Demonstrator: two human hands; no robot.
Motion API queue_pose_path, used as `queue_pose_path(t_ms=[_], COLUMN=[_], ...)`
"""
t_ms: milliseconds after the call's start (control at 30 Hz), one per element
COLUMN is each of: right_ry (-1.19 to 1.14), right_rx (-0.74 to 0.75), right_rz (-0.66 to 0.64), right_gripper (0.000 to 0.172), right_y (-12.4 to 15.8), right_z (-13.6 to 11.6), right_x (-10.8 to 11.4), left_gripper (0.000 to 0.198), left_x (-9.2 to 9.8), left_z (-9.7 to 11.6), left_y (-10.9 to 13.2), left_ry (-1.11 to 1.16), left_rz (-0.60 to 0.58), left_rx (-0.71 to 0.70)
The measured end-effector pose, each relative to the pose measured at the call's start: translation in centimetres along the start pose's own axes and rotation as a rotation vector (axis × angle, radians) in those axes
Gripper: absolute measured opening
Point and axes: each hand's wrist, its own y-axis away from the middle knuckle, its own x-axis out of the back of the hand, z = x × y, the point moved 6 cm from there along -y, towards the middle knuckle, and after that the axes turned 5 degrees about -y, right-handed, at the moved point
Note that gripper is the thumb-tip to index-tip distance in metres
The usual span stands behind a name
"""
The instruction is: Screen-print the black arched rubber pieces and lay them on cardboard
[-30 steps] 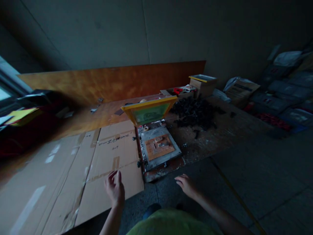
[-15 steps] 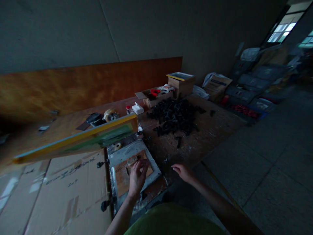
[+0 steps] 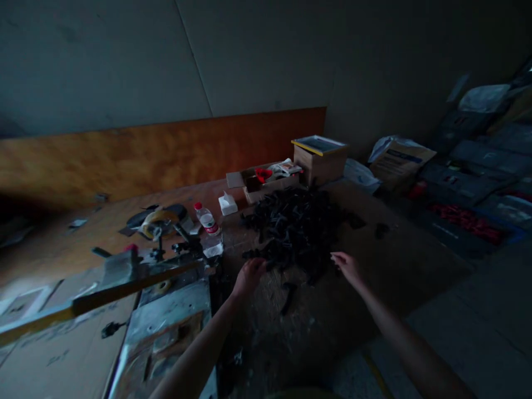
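Note:
A heap of small black parts (image 3: 297, 224) lies on the dark worktable (image 3: 399, 266). My left hand (image 3: 249, 275) reaches to the heap's near left edge, fingers curled down onto the black pieces; what it holds, if anything, is hidden. My right hand (image 3: 347, 267) hovers at the heap's near right edge, fingers loosely spread with nothing in them. One stray black part (image 3: 287, 296) lies on the table between my hands. At my lower left sits the metal printing base (image 3: 166, 332) with its yellow-edged screen frame (image 3: 95, 299) raised.
Behind the heap stand an open cardboard box with red items (image 3: 266, 180) and a wooden box (image 3: 320, 155). A water bottle (image 3: 206, 220), a white packet (image 3: 228, 204) and tape rolls (image 3: 155, 219) lie to the left. Flat cardboard (image 3: 58, 354) covers the near left. Bags and boxes (image 3: 465, 172) pile up on the floor at right.
My view swung right from the printing base to the heap. My left hand left the base and reached the black parts; my right hand moved forward to the heap's other side.

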Motion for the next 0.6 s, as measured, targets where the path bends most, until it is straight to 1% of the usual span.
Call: queue_pose_path(t_ms=[67,133,200,267,367,433,533,600], right_ry=[-0.022,-0.031,-0.04,-0.058,-0.061,-0.037,0.008,0.061], right_rx=[-0.003,0.002,0.008,0.01,0.013,0.015,-0.011,-0.05], right_rz=[0.016,0.02,0.027,0.053,0.12,0.162,0.212,0.228], right_gripper=[0.043,0.045,0.045,0.045,0.045,0.046,0.05,0.052], right_y=[-5.4,-10.7,-15.7,-20.5,-27.3,-31.5,-37.0,-40.0], right_z=[0.0,-0.4,-0.8,-0.9,-0.6,0.0,1.2,2.1], right_x=[2.1,3.7,4.7,5.4,5.7,5.6,5.2,4.8], left_gripper=[0.015,0.016,0.018,0.02,0.024,0.031,0.039,0.042], left_x=[-2.0,-3.4,-4.3,-4.6,-4.7,-4.8,-5.3,-5.8], left_z=[1.0,1.7,2.1,2.1,1.4,0.9,0.0,-0.7], left_y=[-3.2,-6.4,-9.7,-13.1,-18.3,-21.7,-26.6,-29.5], left_ry=[-0.002,-0.029,-0.064,-0.082,-0.134,-0.222,-0.395,-0.487], left_rz=[0.021,0.029,0.044,0.076,0.112,0.114,0.073,0.04], left_rx=[0.025,0.037,0.043,0.054,0.071,0.085,0.097,0.109])
